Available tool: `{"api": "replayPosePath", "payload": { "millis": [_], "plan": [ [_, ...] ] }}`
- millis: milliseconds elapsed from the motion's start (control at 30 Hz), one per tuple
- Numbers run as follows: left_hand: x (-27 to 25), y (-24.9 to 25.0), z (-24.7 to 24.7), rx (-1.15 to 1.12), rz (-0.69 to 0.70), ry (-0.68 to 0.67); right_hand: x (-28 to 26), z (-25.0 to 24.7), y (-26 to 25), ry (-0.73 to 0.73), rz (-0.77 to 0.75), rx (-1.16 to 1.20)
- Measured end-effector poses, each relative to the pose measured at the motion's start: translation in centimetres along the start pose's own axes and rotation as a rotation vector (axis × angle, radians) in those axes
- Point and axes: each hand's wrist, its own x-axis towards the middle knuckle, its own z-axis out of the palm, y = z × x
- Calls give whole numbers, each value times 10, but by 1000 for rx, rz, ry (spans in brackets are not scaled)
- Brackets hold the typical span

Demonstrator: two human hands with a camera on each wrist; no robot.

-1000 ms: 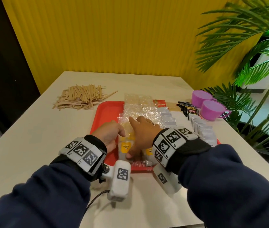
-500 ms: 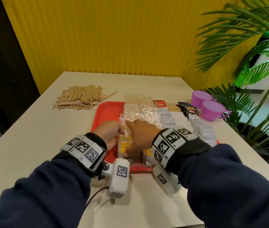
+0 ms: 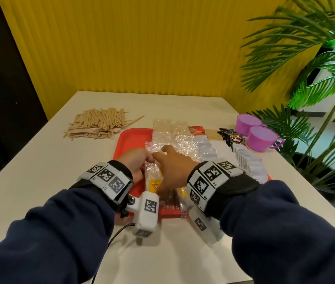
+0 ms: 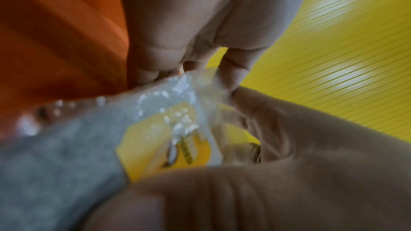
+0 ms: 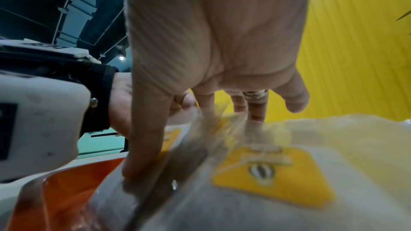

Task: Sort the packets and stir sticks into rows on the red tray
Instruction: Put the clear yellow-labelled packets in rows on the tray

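A red tray (image 3: 134,138) lies in front of me with rows of clear packets on it. At its near edge, a clear packet with a yellow label (image 3: 154,181) sits between my hands. My left hand (image 3: 136,165) pinches its far corner, and the left fingertips (image 4: 227,80) curl onto the plastic of the packet (image 4: 169,129). My right hand (image 3: 172,171) lies flat on the neighbouring packets (image 5: 273,173), fingers stretched out and thumb (image 5: 138,155) pressing down. A loose pile of wooden stir sticks (image 3: 99,124) lies on the table left of the tray.
White packets (image 3: 248,162) stand in rows along the tray's right side. Black packets (image 3: 232,137) and two purple cups (image 3: 260,137) sit beyond them. A potted palm (image 3: 316,78) crowds the table's right edge. A yellow wall stands behind.
My right hand's fingers have drawn back slightly toward me and closer to the left hand. My left hand keeps its hold on the clear packet.
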Motion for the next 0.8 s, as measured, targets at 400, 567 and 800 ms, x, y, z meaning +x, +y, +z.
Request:
{"api": "replayPosePath", "payload": {
  "millis": [400, 567, 800],
  "plan": [
    [-4, -3, -9, -114, 36, -94, 4, -1, 1, -60, 57, -29],
    [-6, -8, -8, -82, 23, -202, 4, -2, -3, -73, 4, -14],
    [-5, -13, -8, -125, 30, -254, 1, 3, 3, -68, 52, -183]
  ]
}}
